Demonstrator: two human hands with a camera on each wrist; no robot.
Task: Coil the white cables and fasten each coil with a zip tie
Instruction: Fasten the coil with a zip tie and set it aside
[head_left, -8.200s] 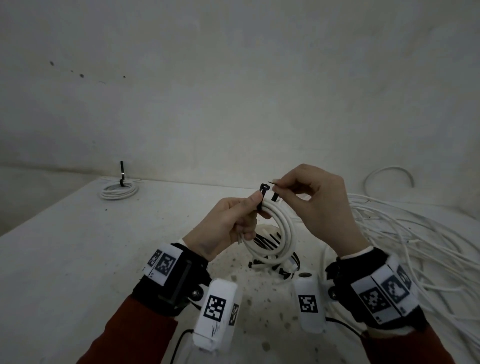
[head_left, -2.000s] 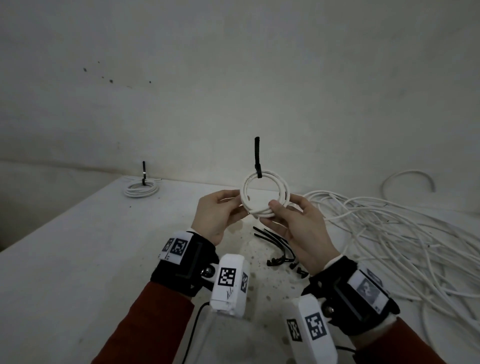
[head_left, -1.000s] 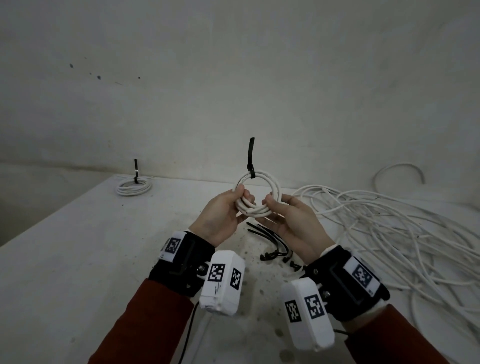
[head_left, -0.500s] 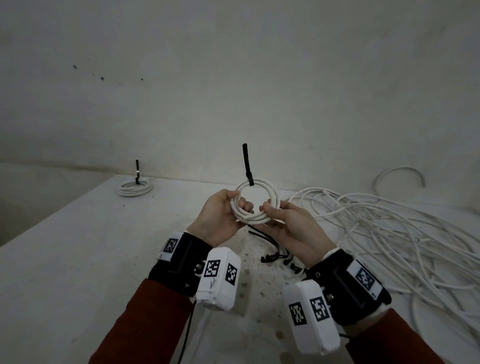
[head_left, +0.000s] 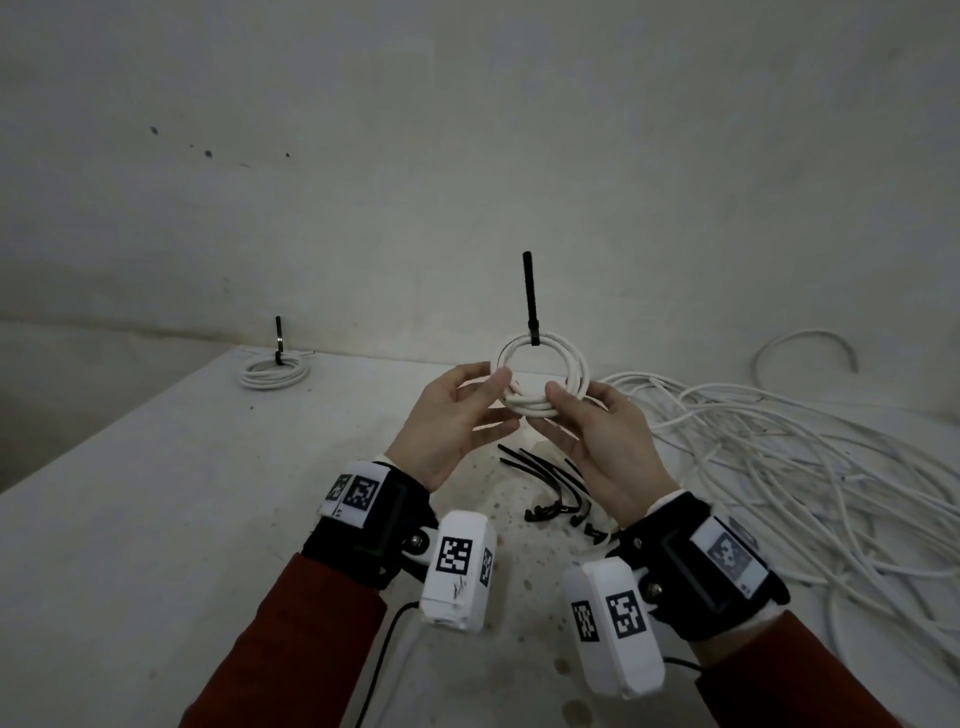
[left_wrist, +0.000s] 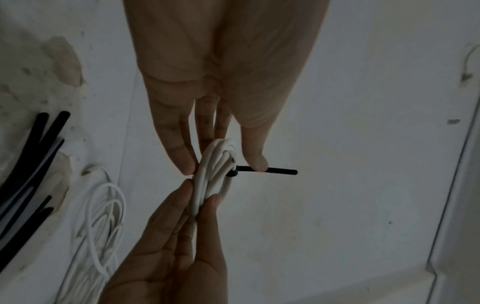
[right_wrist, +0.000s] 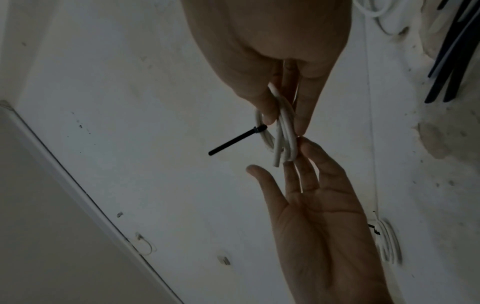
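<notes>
Tied coil (head_left: 543, 376) — no legible writing

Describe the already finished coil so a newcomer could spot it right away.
Follow the white table to its far left corner by the wall. A small white coil lies flat there, alone, a black zip tie standing up from it. Unlike the coil in hand or the loose cable heap, nothing touches it.

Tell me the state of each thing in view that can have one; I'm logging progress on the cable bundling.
held coil: wound, tied, off the table.
zip tie: cinched round the held coil, tail sticking up uncut.
left hand: pinches the coil's lower left.
right hand: pinches the coil's lower right.
far coil: tied, lying on the table.
loose cables: uncoiled heap.
spare zip ties: unused, lying loose.
</notes>
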